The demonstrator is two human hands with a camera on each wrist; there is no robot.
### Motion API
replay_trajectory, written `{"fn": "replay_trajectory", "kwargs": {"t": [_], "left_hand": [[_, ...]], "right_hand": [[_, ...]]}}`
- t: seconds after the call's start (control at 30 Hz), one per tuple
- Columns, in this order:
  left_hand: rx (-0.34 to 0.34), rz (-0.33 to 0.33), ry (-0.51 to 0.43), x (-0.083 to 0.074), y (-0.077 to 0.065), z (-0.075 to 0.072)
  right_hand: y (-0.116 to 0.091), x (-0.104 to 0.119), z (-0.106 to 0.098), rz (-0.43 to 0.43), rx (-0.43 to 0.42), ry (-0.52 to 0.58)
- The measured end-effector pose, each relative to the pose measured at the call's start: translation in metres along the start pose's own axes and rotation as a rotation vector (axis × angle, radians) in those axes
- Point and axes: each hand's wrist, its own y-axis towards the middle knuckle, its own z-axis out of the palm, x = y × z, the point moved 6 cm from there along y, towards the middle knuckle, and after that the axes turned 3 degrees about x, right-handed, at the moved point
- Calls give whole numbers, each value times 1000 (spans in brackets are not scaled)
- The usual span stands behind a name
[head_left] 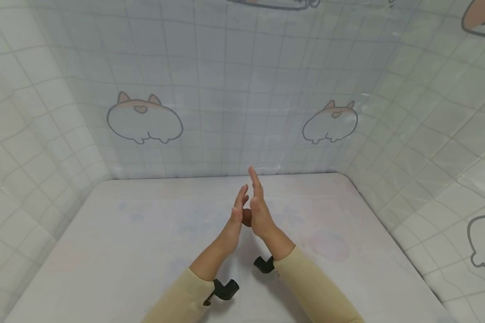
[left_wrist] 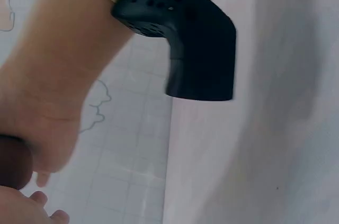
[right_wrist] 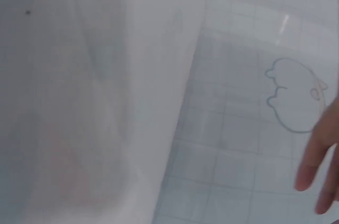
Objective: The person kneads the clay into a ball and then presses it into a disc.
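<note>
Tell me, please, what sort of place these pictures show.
Probably an enclosed indoor booth arranged for recording handwork: a pale table, grid-patterned walls on three sides, and a black device at each sleeve.

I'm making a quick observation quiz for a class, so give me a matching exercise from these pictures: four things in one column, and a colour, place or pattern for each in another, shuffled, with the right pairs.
Things
1. brown ball
2. sleeves
3. wrist devices
4. far wall

Matches
A. black
B. printed with animal drawings
C. between the left hand and the right hand
D. cream

Pairs: 1-C; 2-D; 3-A; 4-B
</note>
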Motion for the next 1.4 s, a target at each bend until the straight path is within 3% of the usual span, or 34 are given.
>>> {"fn": "replay_trajectory", "kwargs": {"t": [0.13, 0.3, 0.5, 0.63, 0.8, 0.93, 1.03, 1.23, 1.4], "left_hand": [[-13, 37, -54, -3, 1, -2], [-55, 90, -86, -10, 3, -10], [-173, 128, -61, -11, 6, -25], [-253, 116, -4, -11, 9, -36], [-300, 77, 22, -8, 14, -45], [-306, 51, 10, -1, 16, -48], [-286, 4, -13, 10, 14, -47], [-188, -167, 0, 36, 8, -35], [-158, -155, 21, 34, 7, -25]], "right_hand": [[-3, -10, 7, 77, 60, 54], [-6, -16, 19, 27, 133, 149], [-7, -6, 26, -14, 112, -12], [-11, 3, 33, -79, 142, 10], [-13, 17, 39, -222, 154, 25], [-13, 29, 41, -316, 150, 18], [-13, 33, 40, -328, 133, -14], [-6, 31, 31, -280, 72, -55], [2, 20, 21, -177, 55, -90]]}}
